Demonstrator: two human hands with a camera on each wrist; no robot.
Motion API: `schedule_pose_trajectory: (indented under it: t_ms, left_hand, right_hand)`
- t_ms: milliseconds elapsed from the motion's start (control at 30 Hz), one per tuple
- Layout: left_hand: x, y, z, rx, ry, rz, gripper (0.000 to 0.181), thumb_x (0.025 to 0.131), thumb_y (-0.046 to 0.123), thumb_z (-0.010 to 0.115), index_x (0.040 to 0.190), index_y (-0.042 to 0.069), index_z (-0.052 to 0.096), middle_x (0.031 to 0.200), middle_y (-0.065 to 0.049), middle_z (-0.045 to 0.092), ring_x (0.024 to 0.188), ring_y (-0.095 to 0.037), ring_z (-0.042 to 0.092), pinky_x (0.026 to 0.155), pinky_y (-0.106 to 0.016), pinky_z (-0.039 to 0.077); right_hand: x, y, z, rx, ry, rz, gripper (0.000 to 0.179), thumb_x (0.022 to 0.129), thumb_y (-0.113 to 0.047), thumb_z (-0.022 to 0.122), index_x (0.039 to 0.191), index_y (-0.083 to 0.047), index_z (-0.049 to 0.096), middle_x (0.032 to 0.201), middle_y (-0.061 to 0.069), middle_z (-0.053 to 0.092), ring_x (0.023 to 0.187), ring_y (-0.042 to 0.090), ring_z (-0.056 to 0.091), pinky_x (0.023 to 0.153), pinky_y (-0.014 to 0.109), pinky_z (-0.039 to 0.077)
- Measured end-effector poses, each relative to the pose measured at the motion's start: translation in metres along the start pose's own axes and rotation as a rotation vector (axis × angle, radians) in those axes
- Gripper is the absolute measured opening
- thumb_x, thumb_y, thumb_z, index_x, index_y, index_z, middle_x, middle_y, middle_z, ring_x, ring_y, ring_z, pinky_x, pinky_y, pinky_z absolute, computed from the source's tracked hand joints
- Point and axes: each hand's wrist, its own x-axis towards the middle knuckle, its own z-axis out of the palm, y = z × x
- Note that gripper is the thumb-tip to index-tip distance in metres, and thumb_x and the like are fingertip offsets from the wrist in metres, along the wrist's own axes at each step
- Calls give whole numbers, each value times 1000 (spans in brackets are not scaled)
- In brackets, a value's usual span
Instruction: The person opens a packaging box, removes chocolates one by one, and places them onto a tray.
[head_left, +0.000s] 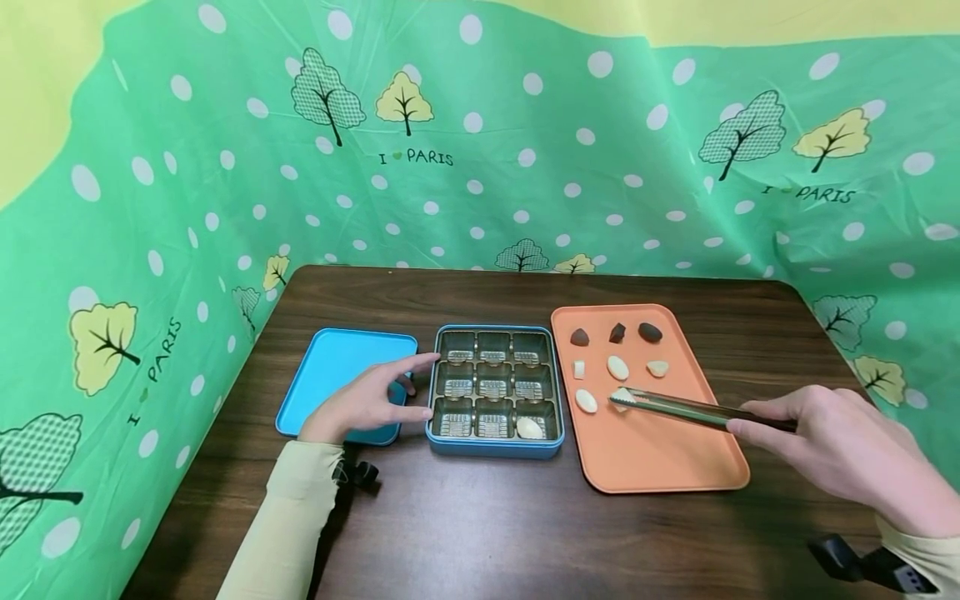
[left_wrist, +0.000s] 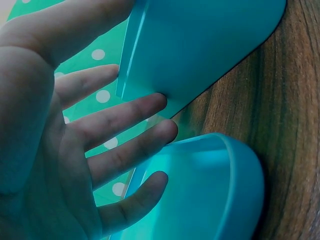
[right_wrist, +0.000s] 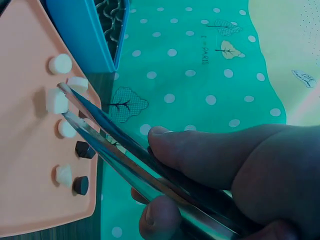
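Note:
My right hand grips metal tweezers, whose tips meet a small white block on the orange tray. Whether the tips pinch it firmly I cannot tell. My left hand has its fingers spread, with thumb and index finger at the left side of a blue box. A dark insert with several compartments fills this box. One white oval piece lies in the front right compartment.
Dark pieces line the far part of the tray, with white pieces nearer. Left of the box, a blue lid lies partly under my left hand. A green patterned cloth hangs behind the wooden table.

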Motion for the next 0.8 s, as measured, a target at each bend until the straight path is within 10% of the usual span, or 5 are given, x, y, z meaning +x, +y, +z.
schedule_pose_trajectory:
  t_ms: [333,800]
  left_hand:
    - [-1,1,-1,9,-2,8,86,90,40,85,163,26,42,151,-1,55,108,-24,61,81,-42,49]
    - [-1,0,-1,1,-6,9,86,89,43,85,163,27,42,152,-1,54,108,-24,60,82,-42,49]
  right_hand:
    - [4,6,2,13,-44,36,54,94,-63,70,120,-17,82,101,15,79,60,10,50,47,36,31]
    - [4,6,5,2,-39,38,51,96,-61,69,119,-18,83,71,-5,67,59,11,47,48,34,31]
